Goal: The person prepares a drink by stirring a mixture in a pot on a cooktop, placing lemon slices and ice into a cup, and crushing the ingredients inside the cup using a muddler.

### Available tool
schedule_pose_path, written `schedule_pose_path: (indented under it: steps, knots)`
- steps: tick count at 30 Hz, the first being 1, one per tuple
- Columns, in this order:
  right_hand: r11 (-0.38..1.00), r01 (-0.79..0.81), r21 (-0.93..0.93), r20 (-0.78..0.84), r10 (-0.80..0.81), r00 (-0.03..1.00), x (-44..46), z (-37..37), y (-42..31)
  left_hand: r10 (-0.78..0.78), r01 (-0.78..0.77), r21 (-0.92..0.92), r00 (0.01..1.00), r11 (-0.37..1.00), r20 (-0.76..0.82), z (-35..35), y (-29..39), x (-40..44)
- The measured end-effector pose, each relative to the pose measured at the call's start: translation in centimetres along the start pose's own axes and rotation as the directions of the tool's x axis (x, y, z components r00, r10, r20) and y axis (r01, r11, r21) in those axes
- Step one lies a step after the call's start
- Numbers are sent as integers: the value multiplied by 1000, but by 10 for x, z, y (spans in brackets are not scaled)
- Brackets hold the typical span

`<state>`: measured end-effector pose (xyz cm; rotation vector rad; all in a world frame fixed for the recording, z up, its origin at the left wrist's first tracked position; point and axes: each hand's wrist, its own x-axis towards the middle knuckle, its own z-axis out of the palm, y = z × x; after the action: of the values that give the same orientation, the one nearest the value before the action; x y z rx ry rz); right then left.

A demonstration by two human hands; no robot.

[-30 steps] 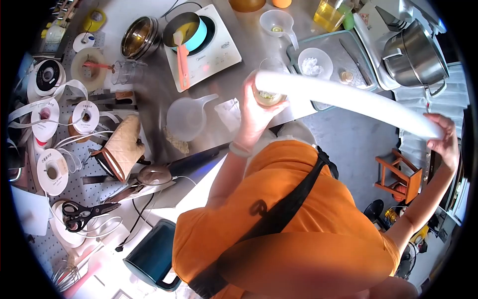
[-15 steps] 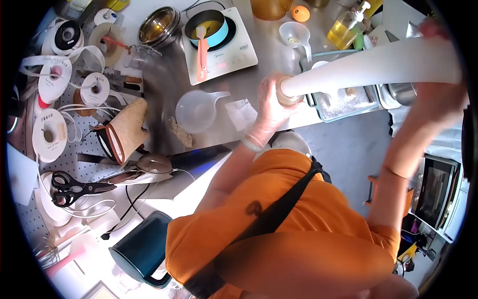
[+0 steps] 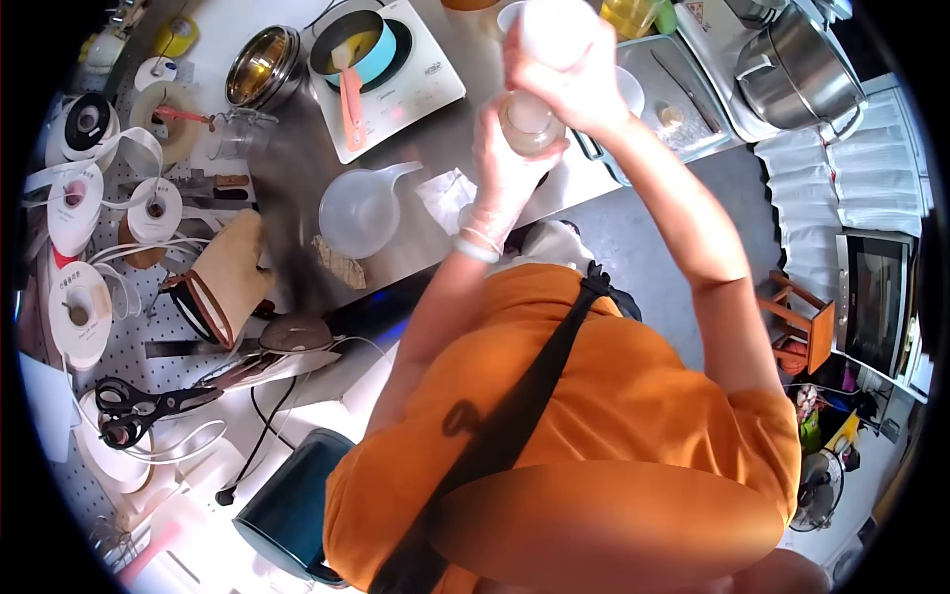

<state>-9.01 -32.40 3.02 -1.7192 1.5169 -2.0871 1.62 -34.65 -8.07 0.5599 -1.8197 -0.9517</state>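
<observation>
My left hand (image 3: pixel 498 163), seemingly in a thin clear glove, is wrapped around a small clear glass jar (image 3: pixel 534 121) above the counter's front edge. My right hand (image 3: pixel 584 94) grips a smooth white cylinder (image 3: pixel 559 35) standing over the jar, its round upper end facing me. Its lower end is hidden by my fingers, so I cannot tell how far it reaches into the jar. A piece of white paper (image 3: pixel 445 196) lies left of my left hand. Beside it are a translucent measuring cup (image 3: pixel 359 213) and a patterned cloth (image 3: pixel 338 262).
A blue saucepan (image 3: pixel 361 54) with a pink-handled spatula (image 3: pixel 351 109) stands on a white induction cooker (image 3: pixel 421 84). To the right are a glass tray (image 3: pixel 693 109) and a steel pot (image 3: pixel 797 74). Ribbon spools (image 3: pixel 79 312), an oven mitt (image 3: pixel 223 277) and scissors (image 3: pixel 153 406) are left.
My right hand has moved left from the far right to just above the jar. The white cylinder has swung from slanting towards the camera to nearly upright. The whole view has shifted slightly.
</observation>
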Motion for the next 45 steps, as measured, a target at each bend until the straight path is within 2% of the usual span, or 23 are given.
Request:
schedule_pose_path:
  steps: [1, 2, 10, 14, 16, 19, 22, 23, 24, 25, 26, 27, 28, 29, 32, 33, 34, 36, 37, 39, 41, 44, 45]
  knots:
    - [988, 138, -72, 177, -124, 976, 13, -1, 3, -25, 25, 2, 1000, 1000, 16, -1, -6, 4]
    - [997, -69, 41, 73, 66, 995, 20, 8, -30, -71, 71, 5, 996, 997, 48, -4, -7, -7]
    - [958, 264, -115, 39, -261, 965, 4, 5, -7, -15, 18, -86, 1000, 996, 25, 1, -9, -9]
    - [978, -175, 116, 124, 160, 979, 5, 13, -17, -38, 38, -6, 998, 999, 50, -2, -8, -8]
    - [996, -7, 85, 98, -2, 995, 37, 5, -49, 7, -8, 30, 999, 1000, 36, 0, -8, -9]
    - [967, 244, 73, 517, -246, 820, 73, -42, -103, -17, 17, 8, 999, 1000, 32, 0, -11, -9]
    - [855, -76, -512, 178, 193, 965, 10, -18, -55, -46, 49, -71, 998, 996, 50, 1, 5, -5]
    - [983, -169, 78, 129, 158, 979, -17, -4, -16, -358, 379, -611, 919, 695, 163, 1, 13, -4]
    - [992, -27, -122, 179, 49, 983, -13, -2, -23, -508, 521, -852, 748, 51, 427, 3, 23, -4]
    - [995, -80, 59, 199, 67, 978, -11, 5, -23, -545, 487, -874, 734, 5, 406, -4, 36, -1]
    - [949, -236, 211, 272, 175, 946, -1, 6, -35, -475, 475, -676, 856, 564, 205, -4, 12, -11]
    - [947, -185, 263, 74, 171, 982, 28, 7, -82, -322, 341, -494, 938, 800, 127, 2, -9, -12]
    - [902, -411, -133, 325, 432, 842, 52, -13, -125, -161, 179, -255, 983, 950, 89, 1, -21, -19]
    - [997, -59, 58, 180, 47, 983, 67, -20, -153, -97, 106, -171, 993, 979, 62, 2, -20, -16]
    - [950, -312, -2, 256, 302, 918, 44, -25, -111, -53, 60, -118, 997, 991, 54, 4, -21, -15]
    - [989, 25, -148, 72, -15, 997, 10, -2, -42, -70, 81, -275, 996, 958, 50, 5, 0, -13]
    - [962, -232, 142, 73, 223, 972, -6, -3, -30, -360, 376, -605, 920, 702, 154, 6, 6, -14]
    - [982, -161, 99, 50, 156, 986, 4, -4, -41, -526, 456, -810, 821, 370, 222, 6, 9, -9]
    - [950, -263, 171, 55, 257, 965, 4, -1, -48, -536, 486, -793, 807, 366, 247, -2, 11, -20]
    - [962, -180, 203, 101, 162, 982, 44, -12, -78, -82, 92, -137, 994, 986, 78, 3, 3, -12]
    - [979, -61, 193, 117, 39, 992, 54, -15, -108, -101, 112, -122, 991, 986, 93, -2, -2, -15]
    - [967, -21, -255, 168, 66, 984, 55, -27, -134, -44, 55, -167, 997, 984, 67, 5, -7, -10]
    - [989, -53, -141, 183, 79, 980, 35, -18, -101, -395, 384, -743, 902, 548, 174, 7, 0, -12]
